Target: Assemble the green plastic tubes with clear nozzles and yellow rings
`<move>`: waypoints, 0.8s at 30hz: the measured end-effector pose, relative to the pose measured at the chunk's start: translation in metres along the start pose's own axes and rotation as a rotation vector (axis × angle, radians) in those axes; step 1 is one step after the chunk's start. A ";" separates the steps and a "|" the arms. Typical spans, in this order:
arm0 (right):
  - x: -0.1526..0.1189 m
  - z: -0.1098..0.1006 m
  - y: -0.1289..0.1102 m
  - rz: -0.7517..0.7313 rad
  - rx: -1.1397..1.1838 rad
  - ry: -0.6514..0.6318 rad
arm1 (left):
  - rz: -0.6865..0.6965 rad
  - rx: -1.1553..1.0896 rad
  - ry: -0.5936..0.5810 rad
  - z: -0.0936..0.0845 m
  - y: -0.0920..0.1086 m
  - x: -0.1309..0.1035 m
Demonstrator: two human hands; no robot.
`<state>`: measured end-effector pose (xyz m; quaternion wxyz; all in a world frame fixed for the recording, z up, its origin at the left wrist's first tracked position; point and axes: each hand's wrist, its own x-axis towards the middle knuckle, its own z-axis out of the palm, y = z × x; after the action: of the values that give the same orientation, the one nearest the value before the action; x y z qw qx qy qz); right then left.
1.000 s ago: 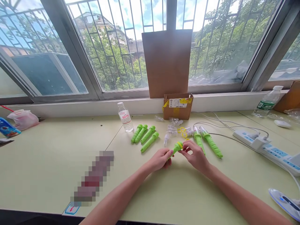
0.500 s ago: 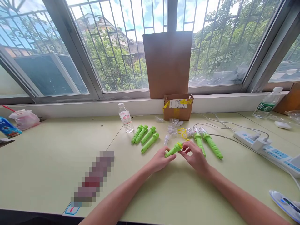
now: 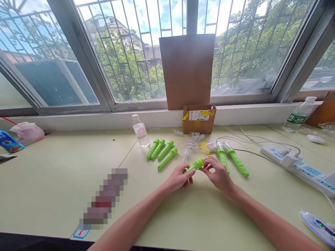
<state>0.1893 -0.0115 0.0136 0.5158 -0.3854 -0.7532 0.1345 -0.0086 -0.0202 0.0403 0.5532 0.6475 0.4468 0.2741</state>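
My left hand is closed around the lower part of a green plastic tube, its thumb lying along the side. The tube tilts up to the right, and a yellow ring sits around its upper end. My right hand pinches at that end, its fingertips against the ring; the exact contact is hidden. Just right of it lie two green tubes with clear caps. Several uncapped green tubes rest to the left. Clear plastic caps and loose yellow rings lie beyond my hands.
A water bottle stands behind the left tubes. A small cardboard box is at the window wall. To the right are a white power strip with cables and another bottle. A pixelated patch covers something at front left.
The left fingers have shifted their grip, with the thumb now further up the tube and fingers curled beneath. My right hand stays at the ringed end, almost unmoved.
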 end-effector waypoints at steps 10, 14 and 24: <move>0.002 0.000 -0.005 0.010 0.026 -0.021 | 0.011 -0.057 -0.077 -0.004 -0.001 0.002; 0.002 -0.001 -0.003 0.002 0.079 -0.075 | -0.010 -0.115 -0.115 -0.006 0.000 0.002; 0.000 -0.002 0.003 -0.132 -0.036 -0.003 | -0.030 -0.011 -0.018 -0.002 0.010 -0.004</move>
<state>0.1922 -0.0096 0.0126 0.5153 -0.3440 -0.7800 0.0875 -0.0096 -0.0227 0.0510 0.5647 0.6402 0.4499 0.2623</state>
